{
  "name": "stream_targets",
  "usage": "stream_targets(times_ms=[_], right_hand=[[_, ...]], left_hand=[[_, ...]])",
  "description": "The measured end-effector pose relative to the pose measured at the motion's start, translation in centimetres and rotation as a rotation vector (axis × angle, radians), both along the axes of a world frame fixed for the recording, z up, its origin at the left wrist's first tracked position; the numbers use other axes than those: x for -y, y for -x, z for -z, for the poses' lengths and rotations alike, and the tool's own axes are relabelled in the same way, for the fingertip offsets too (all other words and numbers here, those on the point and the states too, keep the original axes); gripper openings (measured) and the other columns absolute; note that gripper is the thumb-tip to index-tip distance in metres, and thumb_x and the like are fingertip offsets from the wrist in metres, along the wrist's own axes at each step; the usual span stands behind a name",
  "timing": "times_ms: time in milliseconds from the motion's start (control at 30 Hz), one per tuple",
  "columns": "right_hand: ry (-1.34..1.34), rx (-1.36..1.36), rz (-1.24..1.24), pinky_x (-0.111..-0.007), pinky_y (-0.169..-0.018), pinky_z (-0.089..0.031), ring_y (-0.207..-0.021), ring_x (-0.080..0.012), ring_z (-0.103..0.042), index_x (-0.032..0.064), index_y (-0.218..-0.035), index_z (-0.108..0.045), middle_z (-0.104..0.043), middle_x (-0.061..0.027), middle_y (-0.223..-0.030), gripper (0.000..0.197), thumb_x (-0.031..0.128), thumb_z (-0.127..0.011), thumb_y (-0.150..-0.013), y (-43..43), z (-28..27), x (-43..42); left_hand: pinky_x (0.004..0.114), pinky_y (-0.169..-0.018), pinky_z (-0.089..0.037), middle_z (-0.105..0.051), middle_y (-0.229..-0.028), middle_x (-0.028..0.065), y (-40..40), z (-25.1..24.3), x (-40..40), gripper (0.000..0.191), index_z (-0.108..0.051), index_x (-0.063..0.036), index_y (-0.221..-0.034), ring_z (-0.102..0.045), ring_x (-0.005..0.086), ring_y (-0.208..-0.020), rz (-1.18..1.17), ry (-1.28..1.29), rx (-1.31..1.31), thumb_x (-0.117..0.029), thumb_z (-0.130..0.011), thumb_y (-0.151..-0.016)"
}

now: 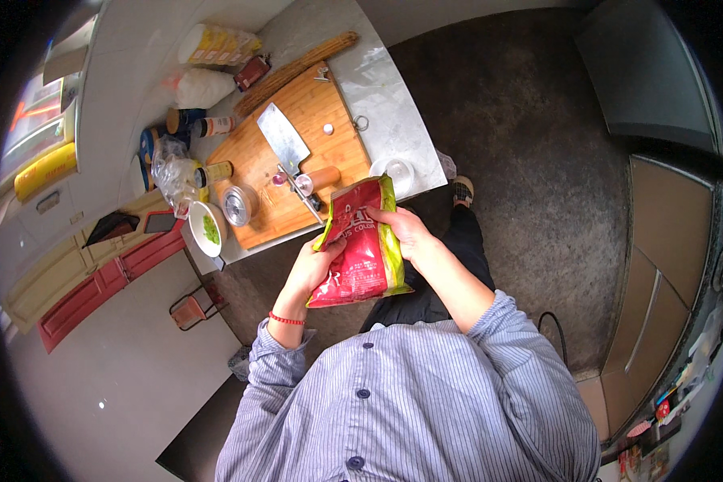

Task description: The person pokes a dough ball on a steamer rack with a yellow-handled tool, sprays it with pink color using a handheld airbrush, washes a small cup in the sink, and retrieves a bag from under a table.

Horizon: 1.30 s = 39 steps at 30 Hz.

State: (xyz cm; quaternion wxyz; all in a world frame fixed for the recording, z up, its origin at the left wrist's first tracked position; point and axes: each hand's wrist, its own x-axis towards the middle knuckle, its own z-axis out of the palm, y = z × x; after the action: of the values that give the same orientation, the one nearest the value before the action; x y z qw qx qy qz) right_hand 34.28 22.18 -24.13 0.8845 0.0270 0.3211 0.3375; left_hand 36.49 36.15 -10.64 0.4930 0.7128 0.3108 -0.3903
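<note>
Both my hands hold a red and yellow-green plastic bag [361,247] in front of my body, off the near edge of the counter. My left hand [316,265], with a red bead bracelet at its wrist, grips the bag's left edge. On the right edge, my right hand [406,232] has its thumb laid over the bag's front. Beyond the bag lies a wooden cutting board [313,87] with a cleaver [283,135], a bottle of orange-brown contents [323,179], a metal tool [301,194] and a clear round plastic container [240,205] on it.
A white bowl with chopped greens [206,232] stands at the counter's left corner. Jars [215,126], a crumpled clear plastic bag [172,169] and a white plastic bag [203,88] line the wall side. A clear plastic tub [399,176] sits at the counter's [391,90] right edge.
</note>
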Motion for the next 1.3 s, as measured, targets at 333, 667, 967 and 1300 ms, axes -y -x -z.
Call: stream_targets(times_ms=[333, 667, 967, 1300], right_hand=[[0.073, -0.027, 0.044, -0.036, -0.074, -0.051, -0.077, -0.0216, -0.063, 0.0017, -0.096, -0.058, -0.064, -0.0108, -0.088, 0.022, 0.017, -0.065, -0.081, -0.6, 0.7, 0.2], [0.002, -0.126, 0.048, -0.036, -0.074, -0.051, -0.079, -0.0208, -0.062, 0.0023, -0.098, -0.058, -0.064, -0.0092, -0.089, 0.025, 0.020, -0.065, -0.081, -0.4, 1.8, -0.3], [0.100, -0.202, 0.045, -0.035, -0.073, -0.050, -0.077, -0.0207, -0.062, 0.0022, -0.097, -0.058, -0.064, -0.0094, -0.090, 0.024, 0.020, -0.063, -0.082, -0.7, 1.9, -0.5], [0.100, -0.190, 0.062, -0.036, -0.075, -0.049, -0.079, -0.0209, -0.062, 0.0022, -0.095, -0.058, -0.064, -0.0100, -0.090, 0.022, 0.020, -0.061, -0.084, -1.0, 1.8, -0.3]], left_hand=[[0.025, -0.070, -0.047, -0.062, -0.092, 0.0035, 0.0, -0.6, 0.2, 0.029, -0.057, -0.0002, -0.109, -0.057, 0.0096, -0.076, -0.013, 0.025, -0.050, -0.020, -0.057, -0.088], [0.024, -0.070, -0.045, -0.062, -0.090, 0.0033, 0.4, -0.8, 0.3, 0.042, -0.056, 0.0004, -0.108, -0.054, 0.0088, -0.077, 0.076, -0.106, 0.094, -0.037, -0.048, -0.092], [0.025, -0.070, -0.045, -0.061, -0.088, 0.0025, 0.0, -1.6, 1.2, 0.041, -0.057, -0.0003, -0.106, -0.054, 0.0085, -0.077, 0.093, -0.136, 0.085, -0.038, -0.048, -0.092], [0.024, -0.081, -0.041, -0.056, -0.106, 0.0027, -0.2, -1.9, 0.9, 0.043, -0.051, -0.0009, -0.117, -0.050, 0.0091, -0.091, 0.156, -0.151, 0.030, -0.035, -0.048, -0.091]])
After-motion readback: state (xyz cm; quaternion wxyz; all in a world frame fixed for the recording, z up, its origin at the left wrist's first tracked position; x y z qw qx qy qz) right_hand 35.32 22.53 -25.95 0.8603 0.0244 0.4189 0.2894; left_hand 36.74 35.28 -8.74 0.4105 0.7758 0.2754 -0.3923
